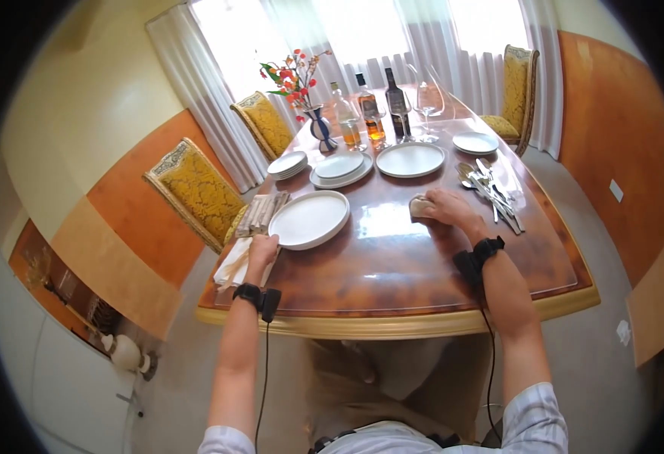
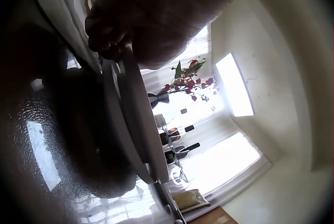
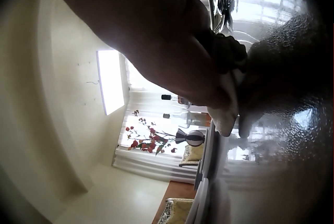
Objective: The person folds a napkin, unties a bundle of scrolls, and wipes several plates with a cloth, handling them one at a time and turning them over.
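Note:
In the head view the left hand (image 1: 262,248) pinches the near-left rim of a large white plate (image 1: 311,219). The left wrist view shows two stacked plate edges, the upper plate (image 2: 143,114) under the fingers of the left hand (image 2: 130,26). The right hand (image 1: 449,209) grips a bunched beige cloth (image 1: 421,206) against the glossy table (image 1: 392,265); in the right wrist view the cloth (image 3: 224,117) shows below the curled fingers of the right hand (image 3: 209,62).
Folded napkins (image 1: 260,214) lie left of the plate. Behind stand plate stacks (image 1: 339,166), a wide plate (image 1: 410,160), a vase (image 1: 320,129), bottles (image 1: 367,110) and wine glasses (image 1: 428,98). Cutlery (image 1: 494,193) lies at the right, near a small plate (image 1: 475,142).

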The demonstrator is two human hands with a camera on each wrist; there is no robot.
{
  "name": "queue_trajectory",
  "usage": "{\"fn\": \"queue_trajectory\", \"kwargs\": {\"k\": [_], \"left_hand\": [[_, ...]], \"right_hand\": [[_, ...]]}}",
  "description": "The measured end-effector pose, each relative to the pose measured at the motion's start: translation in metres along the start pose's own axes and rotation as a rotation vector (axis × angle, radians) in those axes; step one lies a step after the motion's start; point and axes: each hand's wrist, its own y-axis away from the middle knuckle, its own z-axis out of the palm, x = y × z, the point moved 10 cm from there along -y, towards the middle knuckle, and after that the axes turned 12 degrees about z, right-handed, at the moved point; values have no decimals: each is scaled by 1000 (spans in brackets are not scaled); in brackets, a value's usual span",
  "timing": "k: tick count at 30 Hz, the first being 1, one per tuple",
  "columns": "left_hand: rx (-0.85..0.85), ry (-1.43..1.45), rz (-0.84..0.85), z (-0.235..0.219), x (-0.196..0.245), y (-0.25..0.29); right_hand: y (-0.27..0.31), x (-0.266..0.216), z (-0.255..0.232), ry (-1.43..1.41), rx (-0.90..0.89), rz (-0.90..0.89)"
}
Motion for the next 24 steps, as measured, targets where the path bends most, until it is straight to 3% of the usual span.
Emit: {"fn": "queue_trajectory", "kwargs": {"k": [1,4,7,16,22,24], "left_hand": [[5,3,55,5,-8,-6],[54,24,3,6,-2,5],[16,-82,135,13,0,-2],[51,-39,133,6,21,22],[161,-250,198,2,40,31],[104,-218,172,5,36,28]], "right_hand": [[0,-1,0,-7,-10,1],[-2,0,2,13,-4,3],[-7,7,9,10,13,-18],[-7,12,10,-27,-18,31],[0,1,0,-34,27,26],[1,-1,-3,-28,22,29]]}}
